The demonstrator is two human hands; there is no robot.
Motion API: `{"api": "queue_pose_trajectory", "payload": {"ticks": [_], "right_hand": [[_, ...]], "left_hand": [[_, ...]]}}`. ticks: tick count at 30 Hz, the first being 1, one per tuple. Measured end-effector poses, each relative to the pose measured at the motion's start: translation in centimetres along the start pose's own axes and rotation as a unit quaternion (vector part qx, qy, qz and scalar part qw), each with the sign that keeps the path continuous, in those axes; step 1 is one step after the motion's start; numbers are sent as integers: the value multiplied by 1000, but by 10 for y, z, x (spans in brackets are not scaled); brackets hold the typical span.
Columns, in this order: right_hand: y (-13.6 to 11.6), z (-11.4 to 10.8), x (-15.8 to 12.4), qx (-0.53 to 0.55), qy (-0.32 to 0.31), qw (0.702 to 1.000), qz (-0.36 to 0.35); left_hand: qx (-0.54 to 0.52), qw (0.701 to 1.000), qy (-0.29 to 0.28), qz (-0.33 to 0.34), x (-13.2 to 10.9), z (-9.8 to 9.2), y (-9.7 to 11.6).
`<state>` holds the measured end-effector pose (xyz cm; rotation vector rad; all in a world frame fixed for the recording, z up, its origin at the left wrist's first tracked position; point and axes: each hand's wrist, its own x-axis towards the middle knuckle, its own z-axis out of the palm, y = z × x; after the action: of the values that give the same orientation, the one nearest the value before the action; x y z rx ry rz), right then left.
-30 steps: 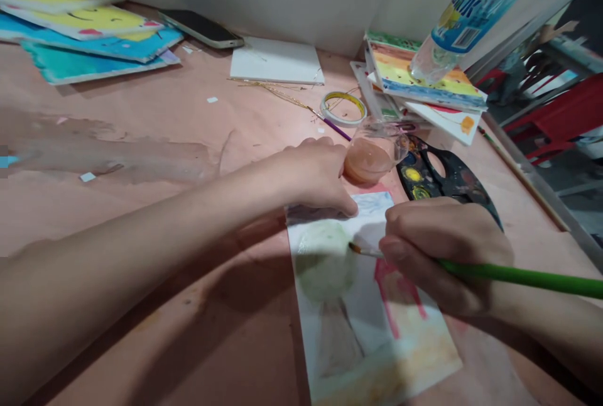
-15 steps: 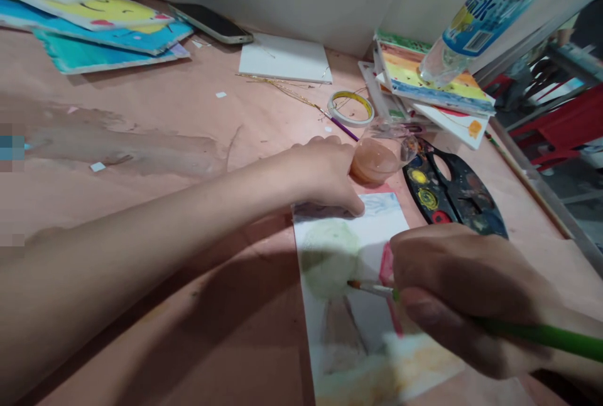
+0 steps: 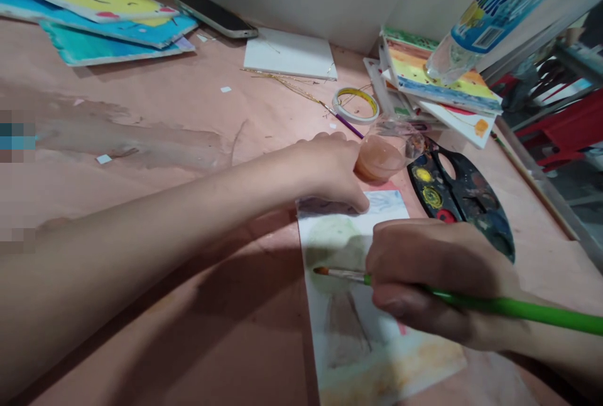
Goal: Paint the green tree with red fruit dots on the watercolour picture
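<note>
Down on the near side of the pink paper-covered bench, the right hand grips a green-handled paintbrush over a white painted card, and the loosely curled left hand rests on its far edge. Round green blob and brownish cone are already down, with some white still bare.

Water bottle cut off by the top edge, its label only partly legible. Green-handled paintbrush running past the right edge; right hand hiding part of the painted card, whose lower end meets the bottom edge. Pixelated patch at left edge, indecipherable.
</note>
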<state>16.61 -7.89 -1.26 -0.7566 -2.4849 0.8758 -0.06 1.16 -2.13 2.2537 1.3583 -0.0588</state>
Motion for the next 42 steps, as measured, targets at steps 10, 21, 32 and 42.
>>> {"api": "queue_pose_trajectory", "payload": {"ticks": [10, 21, 32, 42], "right_hand": [[1, -7, 1, 32, -62, 996, 51], [7, 10, -3, -30, 190, 978, 87], [4, 11, 3, -11, 48, 998, 43], [5, 13, 6, 25, 26, 999, 27]], "left_hand": [[1, 1000, -8, 14, -2, -2, 0], [15, 1000, -2, 19, 0, 0, 0], [-3, 999, -10, 38, 1, -2, 0], [12, 999, -2, 33, -1, -2, 1]]}}
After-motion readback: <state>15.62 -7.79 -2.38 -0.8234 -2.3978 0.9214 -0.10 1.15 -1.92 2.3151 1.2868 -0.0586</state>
